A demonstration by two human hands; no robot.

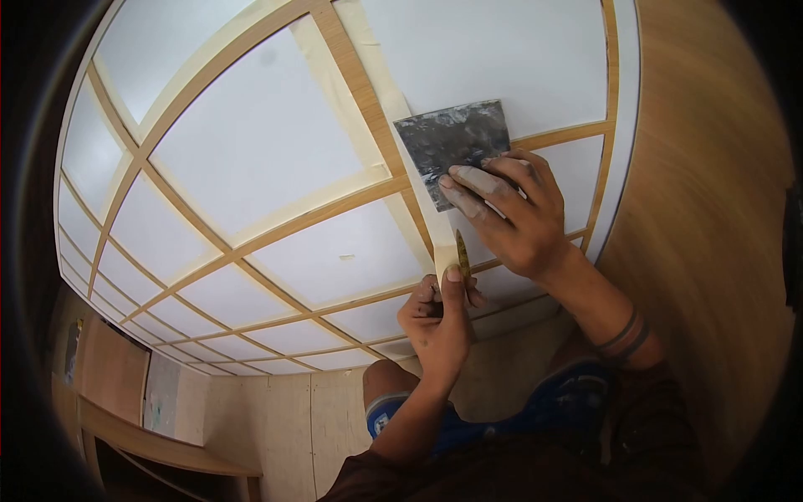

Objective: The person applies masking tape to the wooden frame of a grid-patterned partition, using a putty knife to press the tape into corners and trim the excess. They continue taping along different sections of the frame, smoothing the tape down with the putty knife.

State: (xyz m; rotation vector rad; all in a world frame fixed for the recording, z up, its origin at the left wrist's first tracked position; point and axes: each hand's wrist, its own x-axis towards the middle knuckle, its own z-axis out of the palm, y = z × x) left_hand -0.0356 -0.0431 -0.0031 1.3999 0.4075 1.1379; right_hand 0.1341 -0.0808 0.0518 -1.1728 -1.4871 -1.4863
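A white panel (251, 125) crossed by light wood strips (355, 71) fills the upper view. Pale masking tape (381, 67) runs beside several of the strips. My right hand (514, 205) is closed on a square, smeared dark scraper plate (452, 134), which lies against the panel over the tape line. Below it my left hand (442, 322) pinches the lower end of a masking tape strip (447, 258), thumb on top. A slim mottled yellow-brown piece (462, 249) sticks up beside that thumb, perhaps the tape roll seen edge-on. Grey residue coats my right fingers.
A brown wood surface (694, 209) stretches along the right. Pale floor boards (284, 427) lie under the panel's lower edge. At the lower left stands a wooden piece of furniture (167, 443) with a curved edge. My knees are close below the panel.
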